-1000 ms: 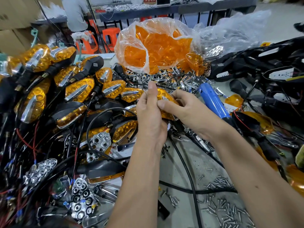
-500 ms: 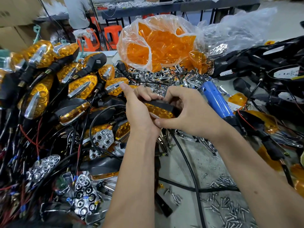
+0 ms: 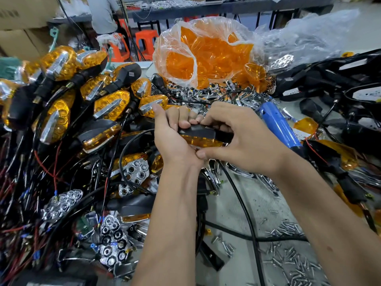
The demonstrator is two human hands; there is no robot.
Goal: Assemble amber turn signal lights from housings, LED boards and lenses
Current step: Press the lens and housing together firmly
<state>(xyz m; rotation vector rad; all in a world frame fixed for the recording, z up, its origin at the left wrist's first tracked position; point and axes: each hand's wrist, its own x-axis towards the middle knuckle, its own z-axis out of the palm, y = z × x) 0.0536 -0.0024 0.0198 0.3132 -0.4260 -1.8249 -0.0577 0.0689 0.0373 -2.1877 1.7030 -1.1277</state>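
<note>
Both hands hold one turn signal above the table's middle: a black housing on top with an amber lens along its lower edge. My left hand grips its left end, fingers curled over the housing. My right hand wraps the right end, thumb underneath against the lens. A clear bag of amber lenses stands behind. Finished amber signals are heaped at the left. Chrome LED reflectors lie among wires at the lower left.
A blue electric screwdriver lies just right of my hands. Loose screws scatter at the lower right. Black housings with cables crowd the right. Chrome trim pieces pile under the bag. A person stands at a far bench.
The signal has been turned from lens facing me to housing on top, lens edge below. Both hands have closed more tightly around it and stay in the same spot.
</note>
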